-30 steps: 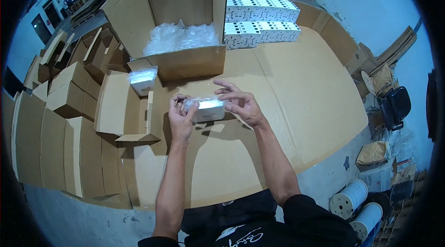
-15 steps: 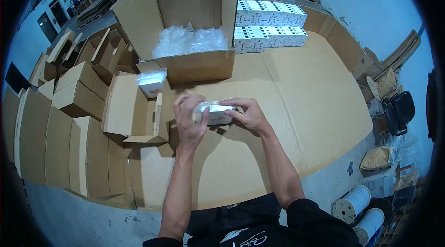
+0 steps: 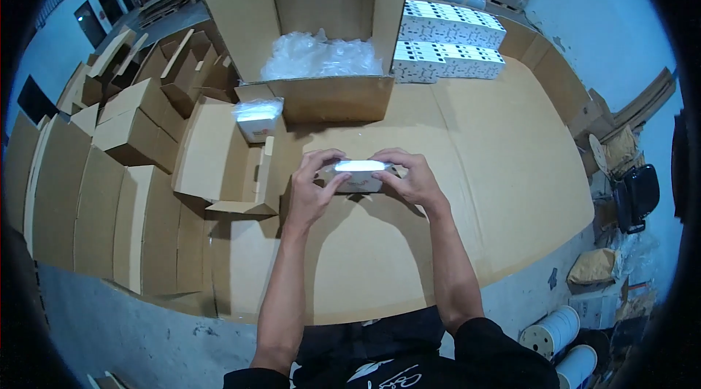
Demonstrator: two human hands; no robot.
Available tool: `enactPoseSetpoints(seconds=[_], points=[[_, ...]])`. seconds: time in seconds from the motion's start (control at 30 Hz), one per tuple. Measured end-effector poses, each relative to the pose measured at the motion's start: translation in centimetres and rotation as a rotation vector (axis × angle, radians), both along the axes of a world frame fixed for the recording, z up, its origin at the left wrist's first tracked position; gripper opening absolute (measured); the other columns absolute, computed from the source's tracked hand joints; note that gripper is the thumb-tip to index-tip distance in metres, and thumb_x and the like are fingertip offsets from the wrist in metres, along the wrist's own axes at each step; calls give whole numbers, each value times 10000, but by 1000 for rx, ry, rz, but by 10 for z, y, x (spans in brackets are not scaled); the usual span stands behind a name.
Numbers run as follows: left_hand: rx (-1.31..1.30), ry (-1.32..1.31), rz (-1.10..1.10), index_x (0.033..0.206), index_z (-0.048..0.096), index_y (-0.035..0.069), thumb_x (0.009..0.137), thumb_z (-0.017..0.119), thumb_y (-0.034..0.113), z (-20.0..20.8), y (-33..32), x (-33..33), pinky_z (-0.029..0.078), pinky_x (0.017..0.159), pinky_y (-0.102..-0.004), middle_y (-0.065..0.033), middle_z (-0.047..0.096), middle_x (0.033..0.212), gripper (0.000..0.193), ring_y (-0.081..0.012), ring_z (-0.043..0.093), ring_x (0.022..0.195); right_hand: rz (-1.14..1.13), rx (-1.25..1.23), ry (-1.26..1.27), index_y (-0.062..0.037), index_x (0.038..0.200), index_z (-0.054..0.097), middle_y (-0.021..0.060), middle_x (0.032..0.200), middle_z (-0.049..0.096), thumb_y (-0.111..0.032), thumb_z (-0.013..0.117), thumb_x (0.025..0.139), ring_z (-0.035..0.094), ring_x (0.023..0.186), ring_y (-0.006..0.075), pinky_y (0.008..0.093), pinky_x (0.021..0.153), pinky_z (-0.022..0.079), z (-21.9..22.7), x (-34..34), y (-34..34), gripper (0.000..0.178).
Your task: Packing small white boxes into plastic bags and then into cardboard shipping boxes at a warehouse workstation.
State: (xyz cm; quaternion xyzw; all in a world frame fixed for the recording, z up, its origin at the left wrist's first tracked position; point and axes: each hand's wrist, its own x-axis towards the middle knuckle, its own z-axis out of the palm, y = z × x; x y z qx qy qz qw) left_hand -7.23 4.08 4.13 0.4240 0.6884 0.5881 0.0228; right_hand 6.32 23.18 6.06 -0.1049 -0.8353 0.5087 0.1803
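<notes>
Between my two hands is a small white box in clear plastic wrap, its top shining under the light. My left hand grips its left end, fingers behind and thumb on the front. At the right end, my right hand holds it the same way. To the left stands an opened brown carton; another wrapped white box sits at its far end. Behind my hands, a large open cardboard box contains a heap of clear plastic bags.
Stacked white printed boxes stand at the far right of the cardboard-covered table. Several open brown cartons crowd the left side. Beyond the table's right edge are a black chair and cable spools on the floor.
My left hand, blurred before, has settled on the box's left end. The box now lies level and squarer between both hands. The whole view has shifted slightly.
</notes>
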Motion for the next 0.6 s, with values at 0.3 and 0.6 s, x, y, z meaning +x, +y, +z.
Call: enactPoseSetpoints(seconds=[0.3, 0.6], points=[[40, -144, 8, 1247, 636, 69, 838, 836, 96, -17, 7, 3, 568, 891, -356, -118, 681, 1189, 456, -260, 707, 1099, 88, 561, -80, -23, 1037, 728, 149, 1029, 700, -65, 737, 841, 635, 1026, 349, 462, 894, 510, 42, 0, -11, 200], [-208, 78, 177, 1418, 476, 4, 899, 752, 135, -37, -41, 52, 408, 1136, -465, -219, 543, 1395, 602, -362, 512, 1322, 28, 483, -48, 29, 1080, 703, 189, 950, 715, -27, 728, 869, 692, 784, 327, 404, 724, 559, 43, -6, 2, 219]])
